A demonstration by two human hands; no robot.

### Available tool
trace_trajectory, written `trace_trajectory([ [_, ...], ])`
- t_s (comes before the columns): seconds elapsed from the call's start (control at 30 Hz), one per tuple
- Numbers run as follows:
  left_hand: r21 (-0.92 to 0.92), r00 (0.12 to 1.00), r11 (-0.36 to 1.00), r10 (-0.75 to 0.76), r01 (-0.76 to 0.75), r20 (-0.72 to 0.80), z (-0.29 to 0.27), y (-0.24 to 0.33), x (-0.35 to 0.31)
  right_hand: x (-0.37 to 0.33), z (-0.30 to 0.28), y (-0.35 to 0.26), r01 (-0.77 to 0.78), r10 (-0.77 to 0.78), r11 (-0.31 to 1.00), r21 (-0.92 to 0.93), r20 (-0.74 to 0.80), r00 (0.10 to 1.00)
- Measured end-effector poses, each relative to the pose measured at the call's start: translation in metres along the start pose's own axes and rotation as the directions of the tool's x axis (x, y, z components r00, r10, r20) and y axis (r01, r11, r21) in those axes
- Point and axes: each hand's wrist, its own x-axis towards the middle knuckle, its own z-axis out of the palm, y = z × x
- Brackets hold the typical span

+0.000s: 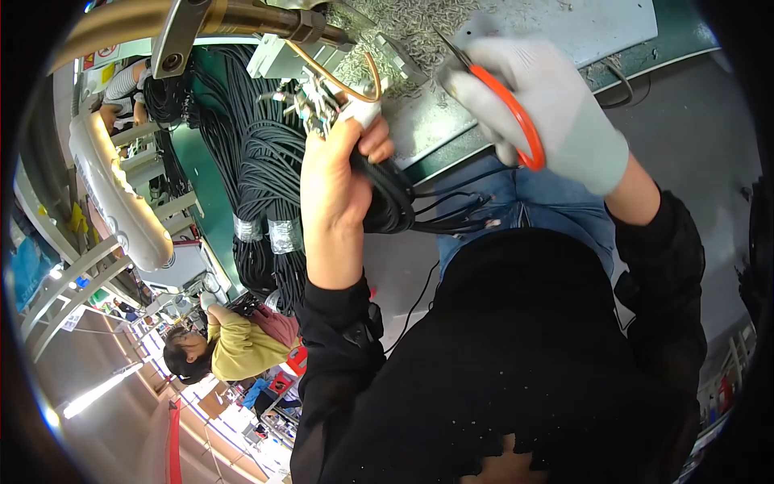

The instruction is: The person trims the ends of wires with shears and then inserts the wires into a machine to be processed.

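My left hand (339,177) is closed round a bundle of black cables (391,194). Their stripped, multicoloured wire ends (318,105) stick up past the thumb, and something white covers a fingertip there. The cables hang from this fist toward my lap. My right hand (532,105), in a white glove, grips red-handled scissors (520,121) with dark, pointed blades aimed up and left. The scissors are apart from the wire ends, over the scrap-strewn bench. How far the blades are spread is hard to see.
Many small cut scraps (419,32) litter the pale bench top (597,28). A metal arm (266,20) and a bent copper-coloured tube (326,73) reach over from the upper left. Coiled black cables (274,153) lie on the green surface at left. A co-worker in yellow (250,343) sits beyond.
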Motion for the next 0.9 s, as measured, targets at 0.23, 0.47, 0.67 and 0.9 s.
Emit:
trace_trajectory([
  [0.23, 0.064, 1.0, 0.998, 0.018, -0.019, 0.024, 0.006, 0.007, 0.034, 0.065, -0.008, 0.014, 0.301, -0.304, 0.909, -0.286, 0.037, 0.952],
  [0.47, 0.239, 1.0, 0.971, -0.012, 0.008, 0.015, 0.009, 0.019, 0.046, 0.079, -0.017, -0.005, -0.192, 0.096, 0.957, 0.218, 0.385, 0.918],
  [0.67, 0.31, 0.999, 0.951, -0.006, -0.005, 0.034, 0.014, 0.023, 0.047, 0.084, -0.019, -0.005, -0.153, 0.093, 0.979, 0.131, 0.38, 0.92],
  [0.9, 0.336, 0.999, 0.941, 0.035, -0.047, 0.042, 0.01, 0.02, 0.046, 0.084, -0.02, -0.008, -0.28, 0.223, 0.956, 0.093, 0.396, 0.891],
])
